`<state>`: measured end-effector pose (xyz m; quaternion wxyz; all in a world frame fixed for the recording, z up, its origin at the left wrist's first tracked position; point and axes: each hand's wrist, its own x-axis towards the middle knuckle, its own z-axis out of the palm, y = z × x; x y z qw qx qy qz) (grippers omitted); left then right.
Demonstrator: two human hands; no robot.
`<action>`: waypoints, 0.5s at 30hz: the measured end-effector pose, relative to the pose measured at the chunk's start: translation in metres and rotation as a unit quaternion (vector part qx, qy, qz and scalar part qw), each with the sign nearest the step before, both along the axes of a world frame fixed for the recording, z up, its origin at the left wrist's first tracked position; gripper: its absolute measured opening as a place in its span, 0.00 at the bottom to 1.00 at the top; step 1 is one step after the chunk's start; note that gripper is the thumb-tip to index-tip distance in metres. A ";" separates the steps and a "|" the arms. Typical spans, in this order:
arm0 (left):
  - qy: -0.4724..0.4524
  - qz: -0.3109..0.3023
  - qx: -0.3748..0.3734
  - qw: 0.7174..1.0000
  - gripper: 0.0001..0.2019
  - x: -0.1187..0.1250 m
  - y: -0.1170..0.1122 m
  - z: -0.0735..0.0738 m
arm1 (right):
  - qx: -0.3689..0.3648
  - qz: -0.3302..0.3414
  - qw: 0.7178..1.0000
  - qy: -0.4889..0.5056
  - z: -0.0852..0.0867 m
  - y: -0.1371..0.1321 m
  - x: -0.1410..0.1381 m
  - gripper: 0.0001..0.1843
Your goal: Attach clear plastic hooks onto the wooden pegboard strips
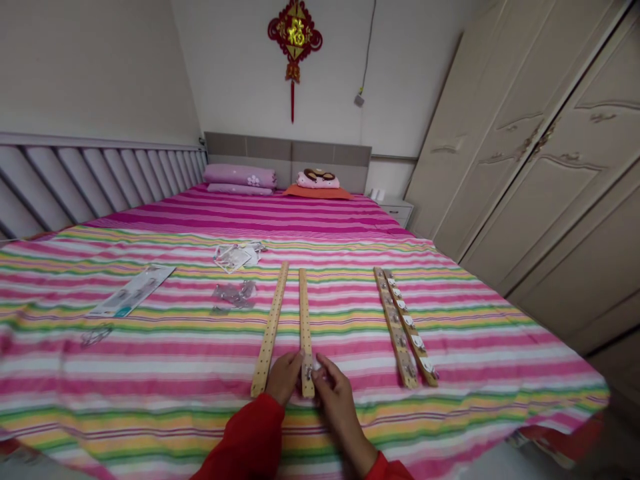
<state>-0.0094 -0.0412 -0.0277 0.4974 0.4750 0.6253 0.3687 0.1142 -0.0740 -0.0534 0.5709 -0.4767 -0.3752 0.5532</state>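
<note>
Lying lengthwise between the two hands, a narrow, pale tan, wood-coloured strip (303,313) points away from the person, its long axis running almost straight toward the headboard and its near end between the fingertips. The left hand (285,377) is at its left edge, curled, with the thumb side against the strip; the right hand (334,387) is at its right edge, thumb and fingers drawn close together beside a small silvery metal piece (309,373) on the strip's near end. Both hands are about equally near that end, one on each side, and most of the strip's length stretches beyond them. Whether either hand is pinching the strip or the metal piece cannot be told, as the fingers hide the contact. Just left of the left hand lies a second pale tan strip dotted with small dark holes (271,327), its far end leaning slightly to the right. Well apart to the right, two brown strips lined with small pieces lie side by side: one with clear and silvery pieces (395,321), the other with white, rounded pieces (410,321). Left of the pale strips, a group of small, greyish see-through packets (235,295) rests on the cloth with pink, white, yellow and green stripes (180,400).
</note>
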 end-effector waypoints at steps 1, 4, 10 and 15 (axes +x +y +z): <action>-0.005 -0.001 -0.004 1.000 0.25 0.000 0.000 0.000 | 0.009 -0.001 1.000 -0.008 -0.002 0.000 0.000 0.34; -0.017 -0.009 -0.015 1.000 0.27 0.001 -0.001 0.001 | 0.036 -0.004 0.999 -0.036 -0.006 0.001 0.000 0.31; 0.023 0.001 0.013 1.000 0.25 -0.001 0.000 -0.005 | 0.007 -0.014 1.000 -0.021 -0.008 0.003 -0.004 0.33; 0.028 0.000 0.021 0.999 0.23 -0.002 0.000 -0.007 | 0.029 -0.016 0.999 -0.027 -0.009 0.002 -0.006 0.29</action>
